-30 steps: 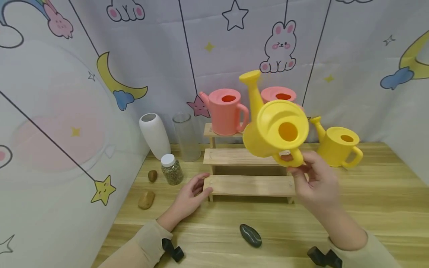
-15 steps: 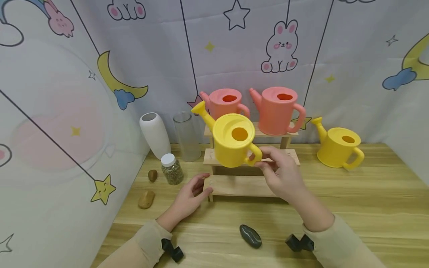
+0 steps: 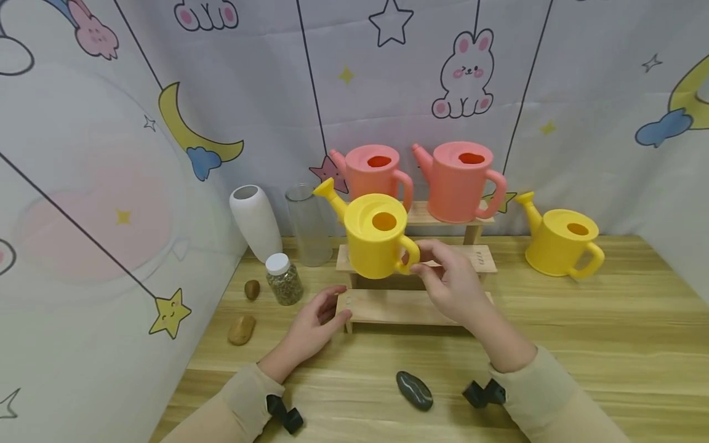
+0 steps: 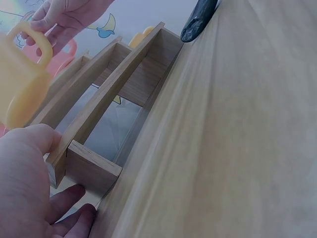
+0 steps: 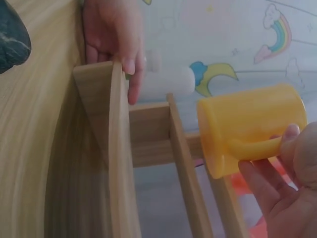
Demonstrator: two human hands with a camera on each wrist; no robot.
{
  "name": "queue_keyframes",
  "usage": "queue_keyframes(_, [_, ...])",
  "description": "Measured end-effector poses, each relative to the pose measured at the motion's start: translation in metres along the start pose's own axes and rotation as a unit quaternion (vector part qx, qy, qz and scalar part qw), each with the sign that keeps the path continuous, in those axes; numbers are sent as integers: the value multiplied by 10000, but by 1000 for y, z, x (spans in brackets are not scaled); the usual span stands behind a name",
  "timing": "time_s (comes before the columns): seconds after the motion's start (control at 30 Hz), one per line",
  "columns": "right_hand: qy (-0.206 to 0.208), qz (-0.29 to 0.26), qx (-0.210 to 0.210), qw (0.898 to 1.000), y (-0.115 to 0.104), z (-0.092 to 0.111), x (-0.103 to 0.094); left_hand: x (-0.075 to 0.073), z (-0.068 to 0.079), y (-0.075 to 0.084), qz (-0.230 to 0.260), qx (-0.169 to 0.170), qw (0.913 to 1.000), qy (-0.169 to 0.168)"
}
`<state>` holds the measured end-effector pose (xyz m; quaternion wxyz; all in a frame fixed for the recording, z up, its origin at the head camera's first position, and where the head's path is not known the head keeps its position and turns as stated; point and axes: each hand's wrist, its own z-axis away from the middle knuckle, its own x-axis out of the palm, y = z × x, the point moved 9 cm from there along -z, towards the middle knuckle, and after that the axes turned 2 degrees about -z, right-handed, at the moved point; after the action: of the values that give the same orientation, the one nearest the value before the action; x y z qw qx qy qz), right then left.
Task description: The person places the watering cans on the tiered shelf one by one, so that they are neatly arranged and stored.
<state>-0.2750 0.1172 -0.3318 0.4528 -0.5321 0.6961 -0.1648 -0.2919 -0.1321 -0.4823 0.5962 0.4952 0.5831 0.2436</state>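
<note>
My right hand point(image 3: 451, 280) pinches the handle of a yellow watering can point(image 3: 373, 237), its spout pointing left. In the right wrist view that watering can point(image 5: 252, 126) appears above the boards of a three-step wooden stand point(image 3: 410, 306). In the head view it overlaps the middle step and part of one pink watering can point(image 3: 368, 161). A second pink watering can point(image 3: 456, 184) sits on the top step at the right. At the stand's left end, my left hand point(image 3: 312, 323) grips the lowest step; the left wrist view shows its thumb on the board point(image 4: 106, 106) and fingers lower down.
Another yellow watering can point(image 3: 559, 243) stands on the table right of the stand. To the left are a white vase point(image 3: 257, 224), a clear glass cylinder point(image 3: 309, 231), a white-lidded jar point(image 3: 285, 286) and two brown stones point(image 3: 242, 330). A dark stone point(image 3: 414, 391) lies in front.
My right hand has carried the yellow watering can left and down, from the stand's right side to its left half, levelling it. My left hand has stayed at the stand.
</note>
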Motion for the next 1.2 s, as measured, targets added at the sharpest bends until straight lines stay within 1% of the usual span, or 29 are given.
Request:
queue_keyframes(0.2, [-204, 55, 350, 9992, 9, 1, 5, 2, 0, 1, -24, 2, 10000, 16])
queue_keyframes(0.4, [-260, 41, 488, 9985, 13, 3, 6, 4, -1, 0, 14, -137, 9999, -41])
queue_keyframes(0.53, [-240, 4, 516, 9984, 15, 3, 7, 4, -1, 0, 20, -191, 9998, -77])
queue_keyframes(0.77, [-127, -10, 552, 9984, 17, 2, 8, 3, 0, 1, 25, -53, 10000, -38])
queue_keyframes(0.9, [-50, -51, 573, 9983, 17, 3, 9, 2, 0, 1, 15, -36, 10000, -6])
queue_keyframes(1.2, [117, -58, 646, 9978, 17, 4, 10, 0, 1, 0, -12, -131, 9999, -14])
